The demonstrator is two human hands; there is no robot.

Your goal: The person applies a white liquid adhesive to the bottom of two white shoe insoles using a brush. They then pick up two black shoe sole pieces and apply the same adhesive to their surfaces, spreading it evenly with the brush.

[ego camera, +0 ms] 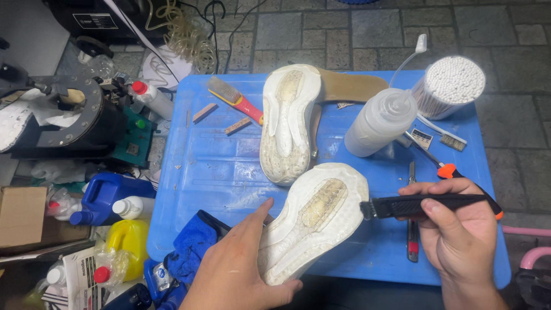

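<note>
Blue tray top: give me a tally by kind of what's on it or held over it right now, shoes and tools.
Shoes, sole up: 2
Brushes: 3
Squeeze bottle: 1
Cotton swab tub: 1
Utility knife: 1
Total: 8

floor: grey stone pavers (447, 26) | surface: blue plastic table (218, 166) | light: possibly artificial

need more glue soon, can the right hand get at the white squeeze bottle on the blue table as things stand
Probably yes, once freed: the right hand now holds a black-handled brush, but the white squeeze bottle lies just beyond it with nothing between.
</note>
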